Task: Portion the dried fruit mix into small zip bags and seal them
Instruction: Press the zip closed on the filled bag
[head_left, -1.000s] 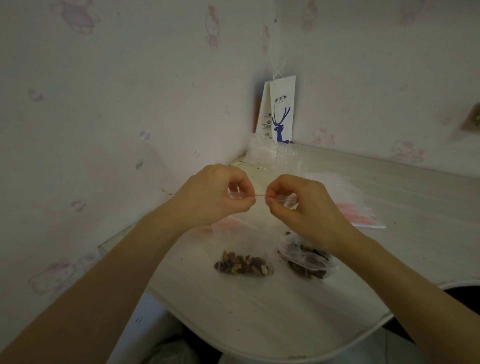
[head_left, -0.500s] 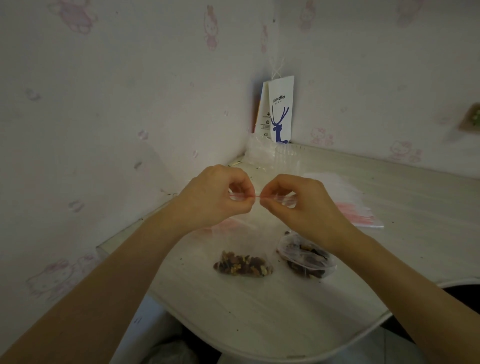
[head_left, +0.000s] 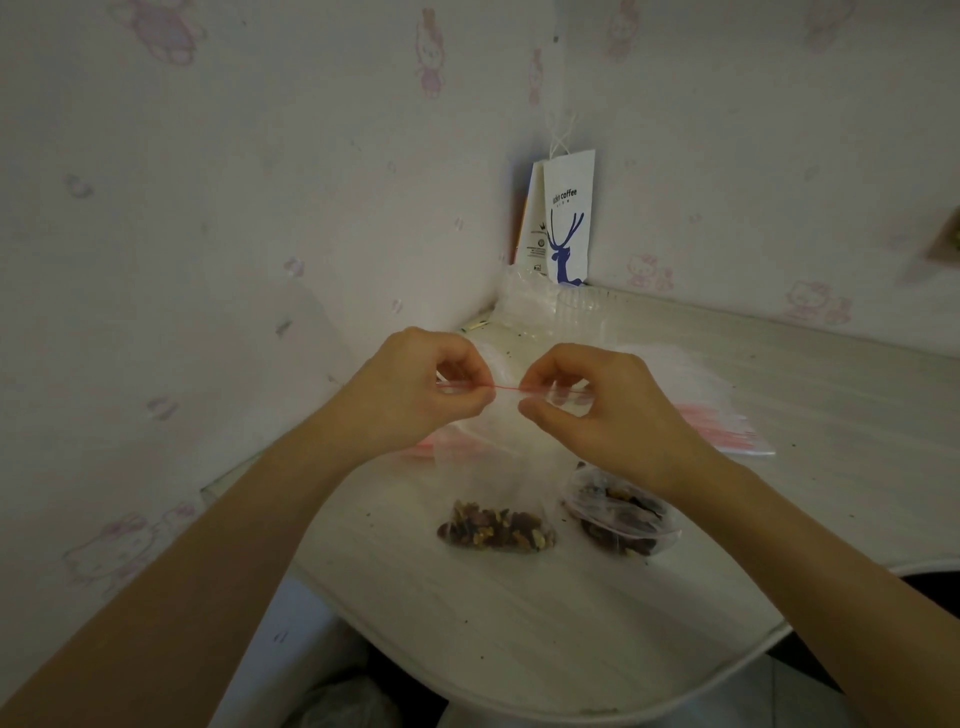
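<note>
A corner is being formed by a wall (head_left: 260, 208) papered with faint pink cartoon figures, and a pale table (head_left: 571, 649) with a rounded front edge is being hemmed in by it. A stack (head_left: 727, 421) of empty bags with pink strips is being borne flat on the table, behind the right hand. A white paper bag (head_left: 569, 218) printed with a blue deer is being propped upright against the wall in the far corner, with crumpled clear plastic (head_left: 535, 306) lying just in front of it. A zip bag (head_left: 493, 467) is being held upright over the middle of the table by both hands, its bottom appearing to rest on the tabletop. Its top edge is being pinched between thumb and curled fingers by the left hand (head_left: 415, 395), and in the same way by the right hand (head_left: 597, 410), the two grips being set close together with a short gap between them. A second bag (head_left: 618, 519), dark with fruit, is being partly hidden by the right wrist, just to the right of the held one; whether it is sealed cannot be told. The mix (head_left: 496, 530) is being carried in the bottom of the held bag as a low brown heap. A thin red strip (head_left: 506, 387) is being stretched taut between the two pinches
</note>
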